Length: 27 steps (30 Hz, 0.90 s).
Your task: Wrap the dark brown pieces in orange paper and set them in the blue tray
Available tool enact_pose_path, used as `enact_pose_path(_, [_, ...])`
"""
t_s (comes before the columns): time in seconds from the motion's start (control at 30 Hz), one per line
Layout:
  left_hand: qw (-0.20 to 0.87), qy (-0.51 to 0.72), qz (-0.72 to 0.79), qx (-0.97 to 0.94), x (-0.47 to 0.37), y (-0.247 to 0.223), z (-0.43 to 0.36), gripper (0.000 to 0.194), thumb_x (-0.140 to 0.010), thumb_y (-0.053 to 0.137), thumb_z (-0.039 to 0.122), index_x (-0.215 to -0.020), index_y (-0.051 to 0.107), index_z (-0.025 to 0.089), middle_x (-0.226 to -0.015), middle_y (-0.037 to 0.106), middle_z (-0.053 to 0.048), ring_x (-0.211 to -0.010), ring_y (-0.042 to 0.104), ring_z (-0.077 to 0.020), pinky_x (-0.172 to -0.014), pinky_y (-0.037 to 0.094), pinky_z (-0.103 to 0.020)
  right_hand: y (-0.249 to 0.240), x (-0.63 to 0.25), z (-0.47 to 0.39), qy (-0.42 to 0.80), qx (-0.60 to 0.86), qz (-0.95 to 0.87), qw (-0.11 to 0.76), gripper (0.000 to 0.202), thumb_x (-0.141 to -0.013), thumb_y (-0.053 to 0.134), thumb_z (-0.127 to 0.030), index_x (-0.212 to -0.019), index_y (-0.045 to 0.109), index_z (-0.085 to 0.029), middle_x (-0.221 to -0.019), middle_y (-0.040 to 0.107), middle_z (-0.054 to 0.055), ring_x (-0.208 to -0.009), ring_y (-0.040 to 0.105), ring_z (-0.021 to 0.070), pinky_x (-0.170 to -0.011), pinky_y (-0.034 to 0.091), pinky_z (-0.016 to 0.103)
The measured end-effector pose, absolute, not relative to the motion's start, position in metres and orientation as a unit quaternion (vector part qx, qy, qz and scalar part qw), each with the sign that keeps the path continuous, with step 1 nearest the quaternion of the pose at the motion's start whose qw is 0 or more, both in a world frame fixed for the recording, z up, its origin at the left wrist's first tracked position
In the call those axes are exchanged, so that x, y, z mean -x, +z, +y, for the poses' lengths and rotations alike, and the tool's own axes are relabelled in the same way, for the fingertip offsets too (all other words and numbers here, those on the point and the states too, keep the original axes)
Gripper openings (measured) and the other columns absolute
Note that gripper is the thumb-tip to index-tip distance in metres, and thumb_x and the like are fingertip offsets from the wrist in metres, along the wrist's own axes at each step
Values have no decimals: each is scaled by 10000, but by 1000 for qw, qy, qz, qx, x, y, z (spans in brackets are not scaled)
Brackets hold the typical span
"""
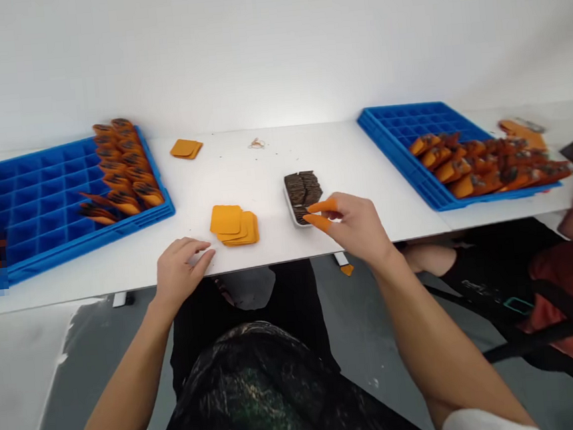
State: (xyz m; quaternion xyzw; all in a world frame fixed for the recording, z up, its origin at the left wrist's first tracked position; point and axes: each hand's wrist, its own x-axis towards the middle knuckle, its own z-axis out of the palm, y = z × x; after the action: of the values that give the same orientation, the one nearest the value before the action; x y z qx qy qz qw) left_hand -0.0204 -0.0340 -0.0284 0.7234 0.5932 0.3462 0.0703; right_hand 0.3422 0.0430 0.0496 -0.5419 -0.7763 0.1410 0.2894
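A small white tray (289, 204) holds rows of thin dark brown pieces (304, 186) packed on edge. At its near right corner is my right hand (357, 222), with orange covers on the thumb and index finger. Those two fingertips close in a pinch on a thin dark piece at the tray's near end. To the left lies a loose stack of orange-yellow square pouches (234, 225), flat on the white table. My left hand (181, 268) rests at the table's front edge, just left of that stack. Its fingers are loosely bent and apart, with nothing seen in them.
A blue compartment tray (49, 252) on the left and another (397, 165) on the right hold upright orange pouches. More orange squares (186, 149) and rubber bands (256, 143) lie farther back. A co-worker (502, 276) sits at right. An orange piece (347, 270) lies on the floor.
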Motion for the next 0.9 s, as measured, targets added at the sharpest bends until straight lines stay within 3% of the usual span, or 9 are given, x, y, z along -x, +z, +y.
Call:
enact_pose_path(0.13, [38, 363, 583, -726, 18, -32, -16, 196, -1018, 690, 386, -1037, 798, 224, -1019, 813, -70, -942, 747, -239, -918, 581, -388, 69, -358, 84, 136, 574, -802, 94, 198, -916, 711, -331, -997, 861, -230, -929, 774, 29, -810, 676, 186, -735, 462, 333])
enact_pose_path(0.3, [40, 349, 582, -733, 20, -42, -14, 150, -1001, 724, 355, -1055, 790, 232, -1020, 802, -54, -902, 747, -227, -856, 585, -374, 72, -350, 106, 146, 554, -819, -38, 384, -993, 638, -378, -1307, 796, -224, -1185, 782, 74, -1009, 717, 229, -807, 491, 325])
enact_pose_path(0.4, [37, 340, 588, -733, 20, -43, -15, 147, -996, 737, 342, -1081, 784, 232, -1023, 794, -56, -882, 741, -224, -817, 580, -373, 70, -346, 111, 149, 535, -825, -102, 357, -1017, 596, -342, -1288, 800, -229, -1280, 787, 89, -1118, 720, 254, -829, 501, 323])
enact_pose_path(0.53, [42, 334, 593, -731, 19, -42, -16, 140, -992, 744, 336, -1086, 779, 238, -1029, 788, -56, -859, 731, -220, -792, 576, -376, 69, -348, 115, 163, 541, -817, -116, 290, -1020, 594, -309, -1172, 833, -250, -1210, 825, 53, -1058, 735, 246, -793, 488, 328])
enact_pose_path(0.9, [49, 331, 598, -728, 16, -37, -17, 119, -993, 732, 346, -1049, 776, 250, -1025, 792, -49, -821, 723, -215, -761, 570, -373, 64, -354, 115, 155, 565, -809, -48, 256, -983, 614, -209, -1049, 857, -249, -1045, 830, 29, -912, 698, 209, -720, 430, 322])
